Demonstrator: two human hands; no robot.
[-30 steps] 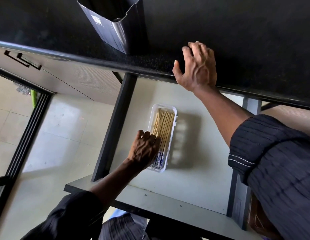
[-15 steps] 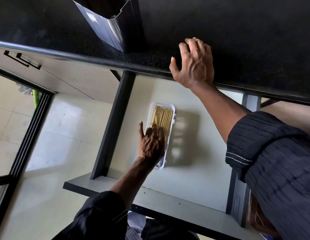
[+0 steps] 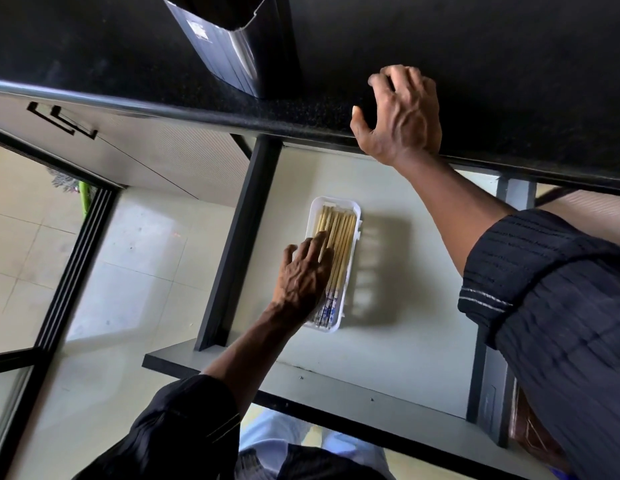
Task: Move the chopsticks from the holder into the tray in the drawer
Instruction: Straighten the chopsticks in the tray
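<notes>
Several wooden chopsticks (image 3: pixel 341 237) with blue-patterned ends lie side by side in a white tray (image 3: pixel 350 271) on the floor of the open drawer (image 3: pixel 405 341). My left hand (image 3: pixel 303 275) rests flat on the chopsticks and the tray's left side, fingers spread, gripping nothing. Up on the black counter (image 3: pixel 509 81), my right hand (image 3: pixel 402 116) rests at the front edge with curled, parted fingers, holding nothing. The dark holder (image 3: pixel 232 46) stands on the counter to the left; I cannot see inside it.
Dark rails run along both sides of the drawer, and its front panel (image 3: pixel 336 393) is nearest me. A closed cabinet front with a black handle (image 3: pixel 62 121) is at left. Pale floor tiles and a dark door frame (image 3: pixel 59 271) lie below left.
My left hand has slid forward along the tray, from its near end to flat over the chopsticks' middle. My right hand stays on the counter edge.
</notes>
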